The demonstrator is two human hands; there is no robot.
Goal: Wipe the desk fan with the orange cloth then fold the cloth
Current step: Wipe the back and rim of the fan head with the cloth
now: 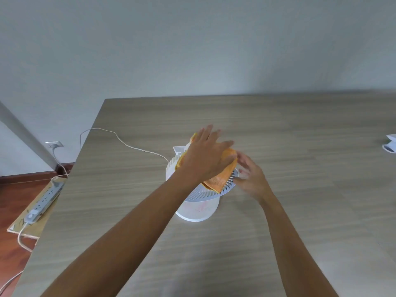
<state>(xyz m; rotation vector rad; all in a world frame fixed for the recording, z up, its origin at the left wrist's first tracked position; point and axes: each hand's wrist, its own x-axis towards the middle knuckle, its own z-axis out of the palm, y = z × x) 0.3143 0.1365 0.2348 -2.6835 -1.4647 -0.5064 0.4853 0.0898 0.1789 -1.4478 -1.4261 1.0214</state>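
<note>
The left hand (pixel 205 155) lay flat, fingers straight, pressing the orange cloth (pixel 220 176) onto the top of the white desk fan (pixel 197 202). The right hand (pixel 250 179), blurred, touched the fan's grille at its right rim; I could not tell its grip. The fan stood mid-table (pixel 300 232), its cord (pixel 120 138) trailing off the left edge toward a power strip (pixel 45 202) on the floor.

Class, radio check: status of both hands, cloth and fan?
Left hand flat, pressing orange cloth onto fan. Right hand at fan's rim, blurred. Cloth not folded. Nothing in the way.
</note>
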